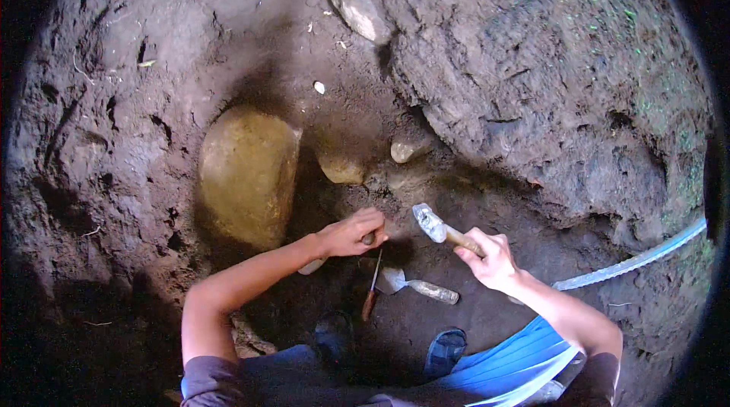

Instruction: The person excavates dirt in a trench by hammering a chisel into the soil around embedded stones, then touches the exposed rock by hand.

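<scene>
You're standing in an earth pit [137, 103] with steep dug walls all round, so the bulk digging looks done. The big yellowish boulder [247, 175] is sitting bared on its front face but still bedded in the left wall, and I'd judge that freeing it is what's left. Two smaller stones [341, 169] [407, 148] are lying half-set in the soil just right of it, and a pale stone [363, 15] is sticking out of the wall higher up. A white hose or strap [631, 261] is running in from the right rim. Your left arm is reaching forward with the elbow bent, and your left hand [351, 232] is clenching round a rod-like tool, likely a chisel [368, 238], pointed into the dirt near the boulder's foot; its tip is hidden, so I can't tell what it's touching. Your right hand [493, 259] is grasping the wooden handle of a hammer [432, 223], wrist cocked, its metal head hovering just right of the chisel hand and apart from it. On the floor between your hands a small trowel [403, 283] and a thin red-handled tool [370, 289] are lying idle. Your sandalled feet [445, 350] are standing just below them.
</scene>
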{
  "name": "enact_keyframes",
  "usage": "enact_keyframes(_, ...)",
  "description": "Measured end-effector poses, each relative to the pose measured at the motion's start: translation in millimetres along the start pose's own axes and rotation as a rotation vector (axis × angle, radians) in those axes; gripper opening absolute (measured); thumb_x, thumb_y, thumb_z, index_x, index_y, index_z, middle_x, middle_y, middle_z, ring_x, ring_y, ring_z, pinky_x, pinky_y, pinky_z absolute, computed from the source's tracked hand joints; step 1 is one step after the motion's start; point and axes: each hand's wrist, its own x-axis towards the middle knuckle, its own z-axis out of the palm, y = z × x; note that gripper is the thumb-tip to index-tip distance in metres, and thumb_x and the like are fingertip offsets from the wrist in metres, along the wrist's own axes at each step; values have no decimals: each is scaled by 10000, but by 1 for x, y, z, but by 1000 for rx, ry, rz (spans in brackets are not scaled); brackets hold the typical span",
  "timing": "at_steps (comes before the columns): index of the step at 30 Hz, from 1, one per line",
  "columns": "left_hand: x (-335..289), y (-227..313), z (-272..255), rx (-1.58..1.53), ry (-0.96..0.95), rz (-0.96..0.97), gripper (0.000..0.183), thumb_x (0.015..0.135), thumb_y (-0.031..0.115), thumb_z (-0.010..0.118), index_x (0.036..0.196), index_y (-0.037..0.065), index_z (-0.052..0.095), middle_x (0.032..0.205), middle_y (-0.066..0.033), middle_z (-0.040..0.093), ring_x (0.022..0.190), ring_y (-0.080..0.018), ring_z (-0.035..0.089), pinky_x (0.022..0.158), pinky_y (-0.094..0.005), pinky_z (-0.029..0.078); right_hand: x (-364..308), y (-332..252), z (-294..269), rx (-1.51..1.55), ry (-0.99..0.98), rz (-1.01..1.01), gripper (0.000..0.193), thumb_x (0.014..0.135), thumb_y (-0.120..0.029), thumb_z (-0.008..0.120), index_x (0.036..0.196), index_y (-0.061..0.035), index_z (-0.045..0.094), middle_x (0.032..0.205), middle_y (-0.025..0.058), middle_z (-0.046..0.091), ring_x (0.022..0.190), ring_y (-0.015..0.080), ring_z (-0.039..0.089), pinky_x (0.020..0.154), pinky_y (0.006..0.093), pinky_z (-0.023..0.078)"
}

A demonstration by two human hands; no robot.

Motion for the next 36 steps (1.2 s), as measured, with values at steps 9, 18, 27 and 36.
enact_keyframes(9, -24, 12, -19, -79, -19, 48, 355, 896, 304, 708, 766, 33, 520, 788, -124, 510, 773, -313, 540, 713, -406, 449, -7, -35, 18, 78, -22, 198, 227, 914, -274, 701, 909, -70, 602, 639, 151, 611, 558, 317, 631, 524, 401, 467)
enact_keyframes(18, -6, 7, 26, -132, 380, 195, 267, 767, 39, 717, 617, 40, 495, 587, -80, 472, 574, -236, 509, 574, -368, 430, -38, -63, 99, 177, 190, 416, 308, 914, -267, 711, 806, -33, 541, 564, 111, 471, 466, 173, 491, 466, 343, 403)
enact_keyframes(27, -10, -19, 24, -202, 540, 189, 288, 758, -8, 730, 609, 37, 488, 599, -71, 475, 570, -238, 500, 569, -366, 417, -37, -80, 149, 92, 274, 490, 256, 896, -233, 700, 812, -33, 565, 569, 50, 453, 529, 192, 454, 532, 354, 390)
enact_keyframes(36, -3, -11, 52, -88, 746, 131, 390, 801, 16, 766, 590, 49, 440, 605, -72, 420, 562, -245, 474, 559, -367, 400, -74, -85, 170, 330, 330, 744, 272, 926, -270, 659, 863, -21, 569, 572, 17, 465, 547, 73, 416, 488, 295, 379)
